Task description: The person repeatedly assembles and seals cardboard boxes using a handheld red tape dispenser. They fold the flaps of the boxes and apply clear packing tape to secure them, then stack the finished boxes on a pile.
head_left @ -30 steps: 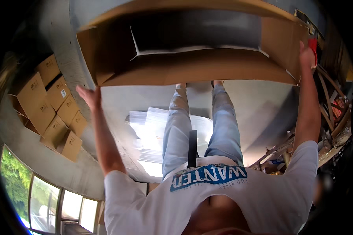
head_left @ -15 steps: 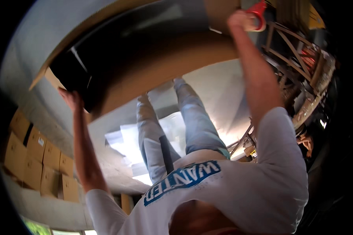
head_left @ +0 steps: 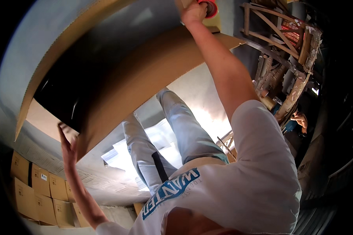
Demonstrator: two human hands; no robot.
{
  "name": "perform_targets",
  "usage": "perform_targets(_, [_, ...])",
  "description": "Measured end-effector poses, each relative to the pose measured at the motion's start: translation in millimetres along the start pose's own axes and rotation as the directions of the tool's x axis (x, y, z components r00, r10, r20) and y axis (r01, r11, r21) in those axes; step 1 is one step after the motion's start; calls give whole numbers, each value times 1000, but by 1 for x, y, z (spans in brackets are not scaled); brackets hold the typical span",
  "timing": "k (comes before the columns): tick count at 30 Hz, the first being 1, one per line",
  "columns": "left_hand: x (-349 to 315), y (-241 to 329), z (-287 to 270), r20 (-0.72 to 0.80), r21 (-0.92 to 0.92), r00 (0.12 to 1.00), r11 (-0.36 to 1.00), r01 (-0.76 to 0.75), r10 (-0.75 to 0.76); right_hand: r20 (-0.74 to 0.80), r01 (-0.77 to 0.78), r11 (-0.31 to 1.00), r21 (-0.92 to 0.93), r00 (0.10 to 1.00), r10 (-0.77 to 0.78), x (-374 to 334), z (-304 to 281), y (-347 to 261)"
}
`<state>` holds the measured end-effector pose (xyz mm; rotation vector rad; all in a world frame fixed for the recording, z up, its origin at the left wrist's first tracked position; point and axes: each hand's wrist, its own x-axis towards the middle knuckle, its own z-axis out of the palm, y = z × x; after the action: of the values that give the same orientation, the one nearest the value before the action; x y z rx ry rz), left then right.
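Observation:
A large cardboard box [head_left: 145, 74] lies open in front of my legs, its flaps spread outward. Black sheet-like material [head_left: 62, 92] lines or fills its dark inside; which of the two I cannot tell. At the box's near left corner is my left hand [head_left: 69, 147], fingers stretched and apart beside the left flap [head_left: 43, 117]; contact there is unclear. Up at the far right end, my right hand [head_left: 194, 15] grips a red tape dispenser [head_left: 211, 8], partly cut off by the picture's top edge.
Stacked brown cartons [head_left: 39, 196] stand against the wall at lower left. White sheets [head_left: 161, 135] lie on the pale floor around my legs. To the right are a wooden frame [head_left: 272, 29] and rough timber [head_left: 296, 94]. Another person's hand [head_left: 300, 119] shows farther off.
The view has turned, so the box looks more slanted. My right hand, with the tape dispenser, appears farther left and higher. My left hand appears lower, still by the box corner.

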<state>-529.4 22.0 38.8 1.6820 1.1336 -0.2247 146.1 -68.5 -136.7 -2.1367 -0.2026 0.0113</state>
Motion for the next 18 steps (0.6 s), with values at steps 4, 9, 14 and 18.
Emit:
perform_targets(4, [-46,20,1,309,103,947,993,61,-90,39,-205,822,531,975,219,2,23,-16])
perform_targets(9, [6,28,-10,150,230,985,966,-117,84,435,509,438,-741,861,-265,46,-55,-56])
perform_targets(14, [60,-8,-55,346,185,917,972,143,-200,548,719,675,-163,635,-544,17,-90,-180])
perform_targets(18, [106,0,-33,330,584,913,812,4,-242,718,999,36,33,1,-696,-34,-72,-328])
